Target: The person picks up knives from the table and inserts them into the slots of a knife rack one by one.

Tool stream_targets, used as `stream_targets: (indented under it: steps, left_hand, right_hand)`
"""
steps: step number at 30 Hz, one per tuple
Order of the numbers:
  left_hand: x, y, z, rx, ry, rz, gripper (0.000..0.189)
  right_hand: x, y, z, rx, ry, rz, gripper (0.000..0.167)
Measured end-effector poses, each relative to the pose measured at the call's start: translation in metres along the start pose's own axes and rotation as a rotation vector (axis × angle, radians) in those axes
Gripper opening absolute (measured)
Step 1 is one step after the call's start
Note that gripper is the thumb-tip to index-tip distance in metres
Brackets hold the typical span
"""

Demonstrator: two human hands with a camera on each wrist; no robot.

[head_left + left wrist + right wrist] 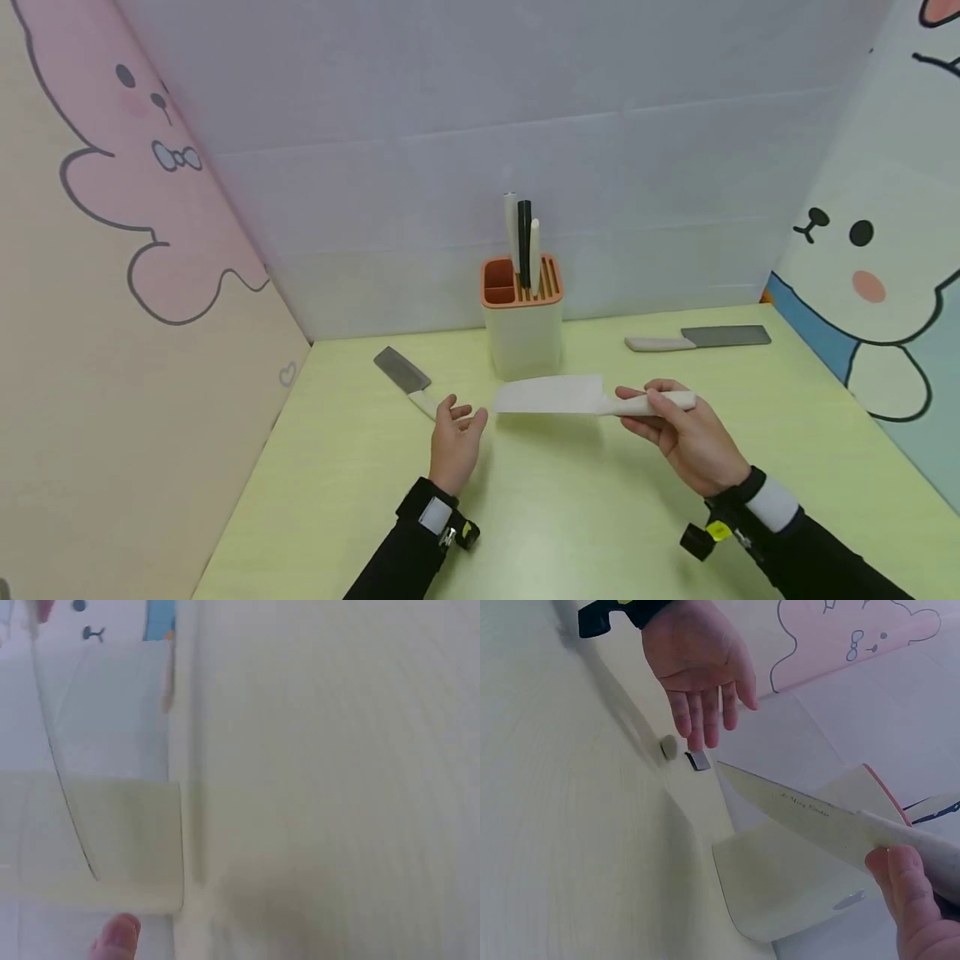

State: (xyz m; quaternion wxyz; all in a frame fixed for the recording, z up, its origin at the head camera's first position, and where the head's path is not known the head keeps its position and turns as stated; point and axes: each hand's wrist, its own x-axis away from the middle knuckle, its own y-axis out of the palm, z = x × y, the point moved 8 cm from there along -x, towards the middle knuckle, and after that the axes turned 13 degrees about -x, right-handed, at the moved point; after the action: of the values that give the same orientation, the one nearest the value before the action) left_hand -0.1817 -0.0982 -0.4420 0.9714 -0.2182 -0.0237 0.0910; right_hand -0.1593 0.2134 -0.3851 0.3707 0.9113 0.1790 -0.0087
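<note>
While the right hand (692, 437) grips the handle of a white knife (553, 395), right of centre in the head view, the blade points left, just before the knife block (523, 337)! Over at centre-left, the left hand (455, 450) holds nothing, fingers loosely extended near the blade's tip. One cleaver (403, 370) lies beyond it; a second cleaver (726, 336) rests at right on the table (585, 517).

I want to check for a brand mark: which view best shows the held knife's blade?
The right wrist view: the blade of the held knife is close, with small lettering. The head view shows the knife's full length, lettering indiscernible; the left wrist view, only what seems its edge, a thin line.
</note>
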Motion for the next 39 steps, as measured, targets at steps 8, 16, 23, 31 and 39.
stream_targets:
  steps: [8,16,23,31,39]
  left_hand:
    - [-0.001,0.022,0.003,0.402,-0.133,-0.279,0.064]
    - [0.005,0.035,0.014,0.583,-0.158,-0.394,0.034]
    - [0.010,0.043,0.021,0.636,-0.179,-0.404,0.033]
    - [0.015,0.056,0.035,0.684,-0.194,-0.423,0.027]
    - [0.025,0.065,0.045,0.769,-0.235,-0.467,0.017]
  right_hand:
    - [0.003,-0.002,-0.010,-0.155,0.006,-0.128,0.018]
    - [0.001,-0.005,-0.013,-0.175,-0.027,-0.149,0.023]
    - [-0.007,0.006,-0.012,-0.091,-0.114,-0.107,0.021]
    - [-0.020,0.021,-0.006,-0.023,-0.146,-0.069,0.027]
    - [-0.025,0.032,-0.001,0.199,-0.243,-0.172,0.043]
